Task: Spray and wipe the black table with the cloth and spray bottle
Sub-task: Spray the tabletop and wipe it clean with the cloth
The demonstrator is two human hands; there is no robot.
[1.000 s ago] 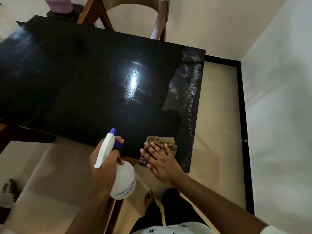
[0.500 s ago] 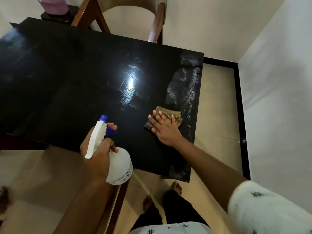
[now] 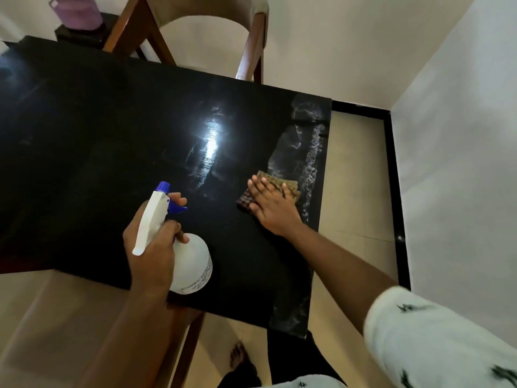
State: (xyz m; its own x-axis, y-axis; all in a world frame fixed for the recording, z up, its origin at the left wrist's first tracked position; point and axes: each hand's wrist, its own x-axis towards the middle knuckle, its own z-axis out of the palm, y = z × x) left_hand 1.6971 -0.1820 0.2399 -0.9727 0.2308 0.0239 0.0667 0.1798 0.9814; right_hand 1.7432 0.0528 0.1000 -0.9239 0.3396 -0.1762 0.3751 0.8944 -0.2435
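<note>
The glossy black table [image 3: 98,135] fills the upper left, with a wet, streaky strip along its right edge. My left hand [image 3: 151,247] grips the neck of a white spray bottle [image 3: 193,264] with a blue nozzle and trigger, held above the table's near edge, the forefinger curled at the trigger. My right hand [image 3: 272,207] lies flat with fingers spread on a folded brown checked cloth [image 3: 279,183], pressing it onto the tabletop near the right edge. Much of the cloth is hidden under that hand.
A wooden chair [image 3: 251,49] with a pale seat stands at the table's far side. A purple container [image 3: 75,11] sits on a small dark stand at the back left. White walls [image 3: 461,163] close in on the right, beige floor below.
My right hand slid the cloth from the table's near edge farther up along the right side, then held there. The left hand kept its grip on the bottle, now over the table's near edge.
</note>
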